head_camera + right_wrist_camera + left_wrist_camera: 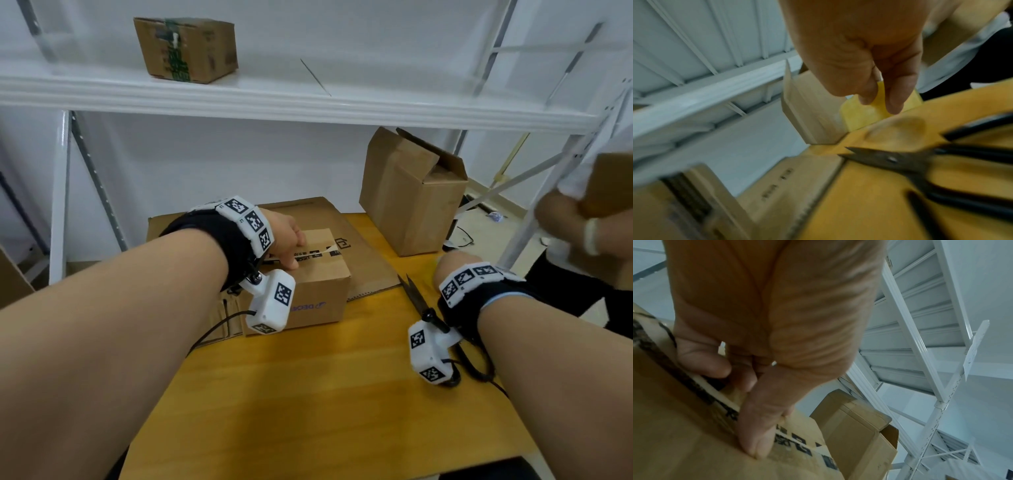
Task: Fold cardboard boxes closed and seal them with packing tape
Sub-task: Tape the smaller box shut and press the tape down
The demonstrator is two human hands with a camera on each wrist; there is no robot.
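Cardboard small box, flaps closed w/ printed tape strip, sits on flat cardboard sheet. Left hand atop box; wrist view shows thumb pressing tape, fingers curled. Right hand beside scissors, fingers loosely curled, holding nothing.

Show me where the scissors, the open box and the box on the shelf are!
scissors (412,295), head view, on the blades.
open box (404,202), head view, on its front wall.
box on the shelf (186,51), head view, on its taped side.
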